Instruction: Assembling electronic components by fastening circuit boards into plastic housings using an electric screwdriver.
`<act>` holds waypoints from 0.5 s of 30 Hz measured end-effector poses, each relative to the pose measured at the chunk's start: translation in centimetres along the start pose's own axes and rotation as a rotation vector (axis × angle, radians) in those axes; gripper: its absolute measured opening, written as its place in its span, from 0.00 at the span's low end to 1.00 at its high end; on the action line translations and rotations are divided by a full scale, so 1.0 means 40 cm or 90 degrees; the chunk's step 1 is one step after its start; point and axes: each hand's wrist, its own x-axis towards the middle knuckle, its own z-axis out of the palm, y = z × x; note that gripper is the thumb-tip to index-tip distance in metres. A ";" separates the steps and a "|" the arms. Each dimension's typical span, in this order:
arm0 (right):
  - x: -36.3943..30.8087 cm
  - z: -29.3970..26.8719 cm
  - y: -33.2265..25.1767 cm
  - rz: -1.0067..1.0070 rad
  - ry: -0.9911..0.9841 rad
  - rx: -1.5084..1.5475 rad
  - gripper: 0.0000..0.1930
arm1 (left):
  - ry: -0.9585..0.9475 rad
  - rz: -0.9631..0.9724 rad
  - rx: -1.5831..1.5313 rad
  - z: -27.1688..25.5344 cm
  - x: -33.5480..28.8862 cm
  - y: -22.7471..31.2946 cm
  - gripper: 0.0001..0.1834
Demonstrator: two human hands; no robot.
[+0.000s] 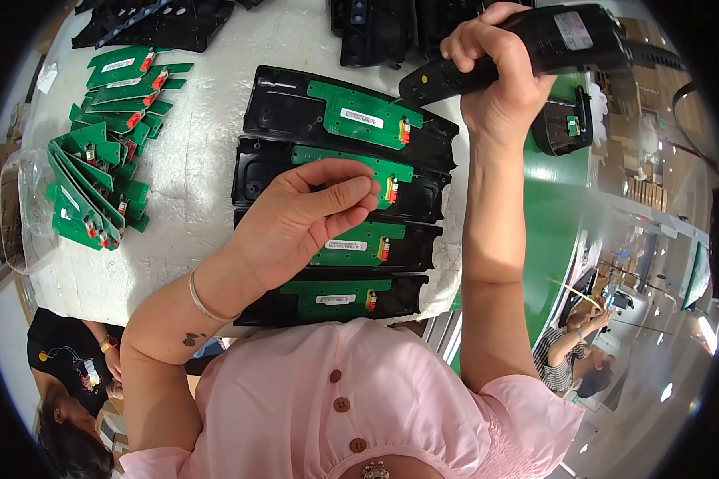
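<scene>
My right hand [499,64] is wrapped around a black electric screwdriver [555,40]. The thin bit points left and down, at the upper edge of a green circuit board [335,106] lying in the farthest black plastic housing [276,104]. Whether the bit touches a screw is too small to tell. My left hand [295,211] hovers over the second housing [256,164], partly covering its green board [315,154]. Its thumb and fingers are pinched together, and whatever they hold is hidden. Nearer me lie two more housings with boards, the closest board [303,299] partly below my left forearm.
Loose green circuit boards [68,195] are heaped at the left on the white foam surface [192,152], beside a clear plastic container [32,223]. More black housings [160,28] lie at the far edge. A black part [559,132] rests on the green surface at right. Two other people sit nearby.
</scene>
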 end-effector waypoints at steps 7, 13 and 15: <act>-0.089 -0.012 -0.171 -0.068 -0.361 0.231 0.17 | 0.001 0.025 -0.085 -0.015 0.004 0.002 0.08; -0.161 0.057 -0.150 -0.149 -0.161 0.369 0.13 | -0.084 0.030 -0.119 -0.024 0.007 -0.001 0.09; -0.143 0.020 -0.184 -0.098 -0.247 0.282 0.14 | -0.094 0.026 -0.142 -0.031 0.007 -0.005 0.10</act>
